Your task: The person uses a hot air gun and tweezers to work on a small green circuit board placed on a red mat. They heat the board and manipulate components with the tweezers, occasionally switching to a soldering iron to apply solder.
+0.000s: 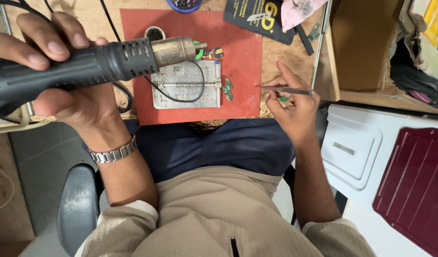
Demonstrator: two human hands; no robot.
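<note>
Left hand (61,76): the black hot-air gun (85,66) is gripped tight, nozzle over the metal holder (185,88).
Right hand (292,107): the tweezers (285,90) are pinched, tips just beside the small green board (227,90).

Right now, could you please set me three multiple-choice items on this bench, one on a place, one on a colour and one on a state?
1. Where does the small green circuit board lie?
A. at the right edge of the metal holder plate
B. inside the cardboard box
C. on the white lid

2. What colour is the mat under the plate?
A. blue
B. red
C. yellow

3. What does the right hand hold?
A. nothing
B. a screwdriver
C. tweezers

Answers: 1 A, the board sits against the plate's right edge on the mat. 2 B, the mat is red all round the plate. 3 C, thin metal tweezers are pinched in the fingers, while the left hand grips the black hot-air gun.
</note>
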